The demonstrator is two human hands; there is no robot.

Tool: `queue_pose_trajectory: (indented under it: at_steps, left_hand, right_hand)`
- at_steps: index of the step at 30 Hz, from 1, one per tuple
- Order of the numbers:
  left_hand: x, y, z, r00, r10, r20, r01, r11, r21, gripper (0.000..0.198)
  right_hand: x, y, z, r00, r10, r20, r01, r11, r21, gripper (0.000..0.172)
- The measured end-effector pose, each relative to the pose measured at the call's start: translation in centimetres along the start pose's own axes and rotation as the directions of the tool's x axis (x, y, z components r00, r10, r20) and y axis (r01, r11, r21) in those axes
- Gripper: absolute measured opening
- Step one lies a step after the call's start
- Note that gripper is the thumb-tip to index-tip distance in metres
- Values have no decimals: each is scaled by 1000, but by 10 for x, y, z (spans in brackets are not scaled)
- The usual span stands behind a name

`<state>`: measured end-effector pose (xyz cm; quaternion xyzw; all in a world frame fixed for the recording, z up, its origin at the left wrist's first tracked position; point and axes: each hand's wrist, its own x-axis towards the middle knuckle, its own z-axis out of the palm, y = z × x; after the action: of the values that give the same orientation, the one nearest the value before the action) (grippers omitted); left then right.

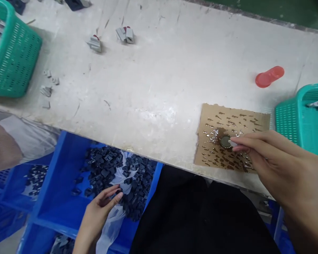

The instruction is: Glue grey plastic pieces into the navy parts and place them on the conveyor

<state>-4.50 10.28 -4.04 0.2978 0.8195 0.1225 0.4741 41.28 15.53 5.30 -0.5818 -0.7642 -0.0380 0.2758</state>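
At the right, my right hand [283, 162] pinches a small pale grey piece [232, 143] between thumb and fingertips. That piece is at the edge of a round, crimped cap [224, 141], which looks like a bottle cap. The cap lies on a torn square of brown cardboard [205, 155] dotted with dark, shiny drops of liquid. Below the table edge, my left hand [100, 204] is in a blue bin [65, 176]. A small dark plastic part [119, 191] shows between its closed thumb and fingers. Many similar dark parts [106, 165] lie around it on clear plastic film.
A red plastic object [269, 77] lies beyond the cardboard. Green baskets stand at the far right [287, 116] and left [21, 60]. Grey pieces [94, 43] are scattered on the white table [175, 70]. Another person's sleeve [29, 137] is at the left edge.
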Motion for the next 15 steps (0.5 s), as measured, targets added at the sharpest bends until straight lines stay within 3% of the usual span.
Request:
queue_pose_trajectory:
  at_steps: [2, 5, 8, 9, 12, 13, 15]
  left_hand:
    - [-19, 35, 2, 995, 37, 96, -18, 981, -193, 62]
    - [-49, 84, 25, 969, 165, 184, -57, 874, -483, 53]
    - [-67, 125, 64, 900, 328, 286, -36, 711, -702, 47]
    - [-70, 138, 79, 848, 398, 349, -2, 662, -749, 43]
    - [-76, 173, 122, 611, 613, 500, 120, 553, -824, 30]
    - [-78, 184, 134, 543, 654, 527, 164, 533, -830, 27]
    - [-82, 200, 155, 449, 687, 571, 260, 511, -819, 25]
  right_hand:
    - [-1, 2, 3, 999, -1, 42, 1, 1000, 13, 26]
    - [-4, 1, 1, 996, 82, 45, -84, 995, 52, 22]
    - [-10, -3, -5, 938, 346, 28, -346, 925, 157, 14]
    - [-12, -5, -7, 889, 457, 37, -453, 862, 229, 16]
    - [-14, -7, -12, 715, 680, 163, -658, 575, 486, 29]
    - [-14, -6, -13, 704, 684, 192, -651, 512, 561, 28]
    - [-16, -1, -14, 755, 634, 168, -562, 493, 664, 21]
